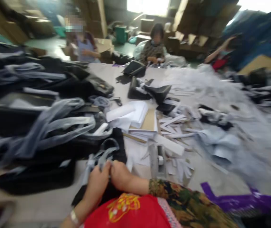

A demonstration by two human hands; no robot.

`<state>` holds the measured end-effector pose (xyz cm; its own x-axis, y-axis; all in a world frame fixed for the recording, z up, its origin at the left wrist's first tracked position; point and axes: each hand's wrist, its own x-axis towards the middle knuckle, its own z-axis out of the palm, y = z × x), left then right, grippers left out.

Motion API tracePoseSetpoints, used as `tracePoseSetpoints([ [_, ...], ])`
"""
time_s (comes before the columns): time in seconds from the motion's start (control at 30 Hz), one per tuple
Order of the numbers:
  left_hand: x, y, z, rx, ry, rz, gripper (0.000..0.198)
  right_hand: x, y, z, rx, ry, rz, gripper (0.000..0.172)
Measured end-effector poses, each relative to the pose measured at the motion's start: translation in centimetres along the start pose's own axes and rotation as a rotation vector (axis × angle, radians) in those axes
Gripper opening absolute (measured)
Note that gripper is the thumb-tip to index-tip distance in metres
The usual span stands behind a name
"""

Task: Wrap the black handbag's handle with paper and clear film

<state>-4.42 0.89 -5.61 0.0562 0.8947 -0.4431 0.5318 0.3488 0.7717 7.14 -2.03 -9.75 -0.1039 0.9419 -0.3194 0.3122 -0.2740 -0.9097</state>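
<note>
In the head view I have the left hand (96, 182) and right hand (121, 175) close together, fingers curled around the pale-wrapped strap (104, 154) of a black bag (120, 147) lying on the surface (42, 205) just ahead of the red apron (147, 215); blur hides the exact finger hold. To their right I see a tape dispenser (159, 172), with white paper (139, 115) beyond.

Two bare hands (98, 180) (120, 175), one tape dispenser (158, 165), three co-workers (84, 47) (154, 49) (222, 55) (at least)
</note>
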Motion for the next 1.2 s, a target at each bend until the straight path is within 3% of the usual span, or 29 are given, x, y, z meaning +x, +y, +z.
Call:
tracePoseSetpoints([
  [0.03,-0.4,0.2,0.4,-0.072,0.012,-0.002,0.035,-0.5,-0.3,-0.3,-0.164,0.109,0.097,0.033],
  [0.07,-0.5,0.2,0.7,-0.120,0.063,-0.014,0.034,-0.7,-0.4,-0.4,-0.204,0.123,0.124,0.033],
  [0.17,-0.2,-0.4,1.2,-0.199,0.171,-0.023,0.032,-0.6,-0.4,0.3,-0.271,0.077,0.114,0.035],
  [0.33,-0.4,-0.9,0.8,-0.086,0.205,0.031,0.028,-0.9,-0.6,0.8,-0.412,0.004,0.025,0.033],
  [0.43,-0.5,-1.0,0.1,0.030,0.218,0.092,0.024,-0.4,-0.4,-1.3,-0.384,-0.088,-0.085,0.025],
  [0.5,-0.5,-1.2,-0.2,0.093,0.231,0.107,0.024,0.2,-0.3,-3.3,-0.327,-0.024,-0.196,0.019],
  [0.6,-0.5,-1.1,-0.2,0.126,0.217,0.121,0.025,1.5,-0.9,-5.4,-0.423,0.049,-0.428,0.047],
  [0.7,-0.7,-0.7,0.1,0.100,0.177,0.159,0.021,3.0,-2.0,-5.7,-0.698,-0.119,-0.577,0.053],
  [0.77,-0.8,-0.6,0.3,0.100,0.179,0.171,0.021,4.0,-2.7,-5.3,-0.838,-0.202,-0.554,0.039],
  [0.87,-0.8,-0.7,0.4,0.114,0.194,0.162,0.023,4.9,-3.1,-4.8,-0.935,-0.198,-0.492,0.027],
  [1.2,-0.7,-1.8,0.8,0.154,0.188,0.037,0.021,5.7,-1.8,-5.6,-1.009,-0.080,-0.488,0.030],
])
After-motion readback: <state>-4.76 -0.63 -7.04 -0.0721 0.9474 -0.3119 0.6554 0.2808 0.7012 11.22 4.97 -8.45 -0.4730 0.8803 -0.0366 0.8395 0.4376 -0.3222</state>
